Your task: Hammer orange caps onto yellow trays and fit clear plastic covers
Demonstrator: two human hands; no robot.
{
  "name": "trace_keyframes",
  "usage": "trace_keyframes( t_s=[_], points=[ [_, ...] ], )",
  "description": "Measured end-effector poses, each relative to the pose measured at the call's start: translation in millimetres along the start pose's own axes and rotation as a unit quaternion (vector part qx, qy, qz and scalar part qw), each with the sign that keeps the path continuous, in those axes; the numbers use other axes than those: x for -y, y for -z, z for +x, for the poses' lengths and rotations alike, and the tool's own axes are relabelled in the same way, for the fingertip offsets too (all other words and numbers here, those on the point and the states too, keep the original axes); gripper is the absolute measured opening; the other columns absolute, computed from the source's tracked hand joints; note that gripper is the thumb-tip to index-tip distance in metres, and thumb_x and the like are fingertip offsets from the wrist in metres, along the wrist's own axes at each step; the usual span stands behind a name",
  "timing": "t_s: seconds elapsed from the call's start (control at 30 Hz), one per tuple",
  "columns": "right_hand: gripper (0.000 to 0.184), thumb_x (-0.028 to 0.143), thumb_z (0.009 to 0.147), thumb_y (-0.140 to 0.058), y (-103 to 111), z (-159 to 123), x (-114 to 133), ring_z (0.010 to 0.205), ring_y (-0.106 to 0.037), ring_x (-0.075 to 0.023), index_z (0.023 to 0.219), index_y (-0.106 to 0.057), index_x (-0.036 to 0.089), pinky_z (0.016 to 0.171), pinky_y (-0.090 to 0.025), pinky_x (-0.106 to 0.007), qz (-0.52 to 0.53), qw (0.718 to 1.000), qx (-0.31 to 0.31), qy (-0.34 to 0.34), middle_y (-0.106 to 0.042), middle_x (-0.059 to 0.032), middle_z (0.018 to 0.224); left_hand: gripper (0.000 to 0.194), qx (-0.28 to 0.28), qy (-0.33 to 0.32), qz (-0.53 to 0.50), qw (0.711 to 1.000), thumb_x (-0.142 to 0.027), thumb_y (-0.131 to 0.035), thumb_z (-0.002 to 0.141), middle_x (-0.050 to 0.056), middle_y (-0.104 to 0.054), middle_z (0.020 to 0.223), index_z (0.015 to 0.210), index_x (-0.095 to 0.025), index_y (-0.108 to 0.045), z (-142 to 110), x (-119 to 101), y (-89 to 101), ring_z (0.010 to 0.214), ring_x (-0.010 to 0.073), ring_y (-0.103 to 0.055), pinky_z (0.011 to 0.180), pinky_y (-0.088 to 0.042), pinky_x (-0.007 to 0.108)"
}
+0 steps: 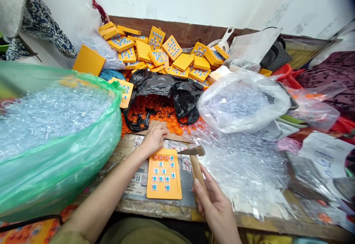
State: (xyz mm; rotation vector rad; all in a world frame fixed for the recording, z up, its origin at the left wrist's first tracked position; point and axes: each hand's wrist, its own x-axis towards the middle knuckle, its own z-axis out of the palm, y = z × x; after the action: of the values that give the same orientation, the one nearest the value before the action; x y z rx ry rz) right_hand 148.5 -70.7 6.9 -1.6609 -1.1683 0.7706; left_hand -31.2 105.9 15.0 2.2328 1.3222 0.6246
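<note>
My right hand point(215, 203) is wrapped round the wooden handle of a hammer point(197, 166), whose metal head points left over the top right corner of a yellow-orange plastic panel point(163, 196). The panel lies flat on the table in front of me. Small clear pieces with blue centres sit across it, and several orange rings point(161, 157) fill part of its top row. Just beyond the panel's far edge is my left hand point(155, 137), fingers curled together near loose orange rings point(174, 125). Whatever its fingertips hold is hidden.
A black plastic bag point(155, 83) spills orange rings behind my left hand. Clear parts fill a green bag point(111, 133) on the left and a white bag point(222, 124) on the right. More clear pieces point(244, 166) spread across the right side. Yellow panels point(142, 51) pile up behind.
</note>
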Motion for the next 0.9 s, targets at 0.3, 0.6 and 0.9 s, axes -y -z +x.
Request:
trace_keyframes(
  t_s=[0.3,0.6,0.9],
  points=[
    [0.042,0.035,0.09,-0.054,11.5,12.8,8.2,0.12,-0.058,-0.0246,0.13,-0.06,0.022,0.099,-0.049,-0.038,-0.069,0.992,0.059,0.088,-0.06,-0.0051,0.132,0.048,-0.008,-0.026,-0.088,0.996,-0.015,-0.062,0.08,0.006,-0.07,0.093,0.127,-0.017,-0.054,-57.3,-30.1,-12.6,0.088,0.0214,-0.064,0.084,-0.052,0.038],
    [0.041,0.032,0.094,-0.047,8.6,13.3,9.2,0.113,-0.063,-0.0223,0.134,-0.054,0.034,0.086,-0.057,-0.029,-0.18,0.966,0.099,0.154,-0.064,-0.0005,0.128,0.058,-0.031,0.031,-0.154,0.987,-0.014,-0.061,0.075,0.004,-0.073,0.093,0.132,-0.019,-0.049,-57.5,-26.9,-22.3,0.089,0.022,-0.067,0.086,-0.052,0.039],
    [0.039,0.032,0.094,-0.05,9.7,6.3,6.0,0.124,-0.055,-0.0216,0.132,-0.057,0.028,0.106,-0.044,-0.034,-0.08,0.991,0.01,0.106,-0.057,0.0004,0.136,0.062,-0.031,0.061,-0.194,0.979,-0.018,-0.062,0.076,0.003,-0.071,0.089,0.136,-0.018,-0.045,-57.3,-24.5,-26.6,0.087,0.0208,-0.066,0.086,-0.052,0.039]
  ],
)
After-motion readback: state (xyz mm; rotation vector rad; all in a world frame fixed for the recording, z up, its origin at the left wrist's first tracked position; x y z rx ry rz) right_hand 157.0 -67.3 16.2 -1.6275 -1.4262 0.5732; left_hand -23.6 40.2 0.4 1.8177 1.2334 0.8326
